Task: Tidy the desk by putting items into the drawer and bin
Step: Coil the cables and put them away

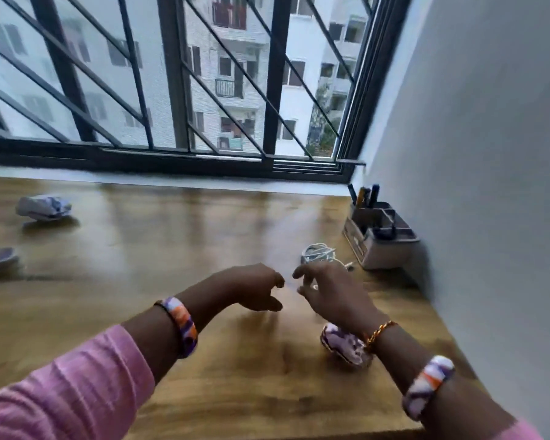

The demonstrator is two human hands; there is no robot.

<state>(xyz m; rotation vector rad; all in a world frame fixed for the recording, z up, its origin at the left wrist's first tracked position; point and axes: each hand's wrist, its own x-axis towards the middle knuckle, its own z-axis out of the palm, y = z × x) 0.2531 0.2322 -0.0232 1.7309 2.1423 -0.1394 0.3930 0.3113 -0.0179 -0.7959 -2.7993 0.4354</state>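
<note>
Both hands hover low over the wooden surface [172,236], close together but not touching, each with fingers loosely curled and holding nothing. Just beyond the right hand [334,296] lies a coiled white cable [319,254], near its fingertips; the left hand [254,289] is slightly farther from it. A crumpled purple-and-white paper [343,342] sits under the right wrist. Two more crumpled papers lie well apart at the far left [43,207] [2,257]. A desk organiser [378,239] with pens stands against the grey wall [489,154], below a barred window [172,90].
</note>
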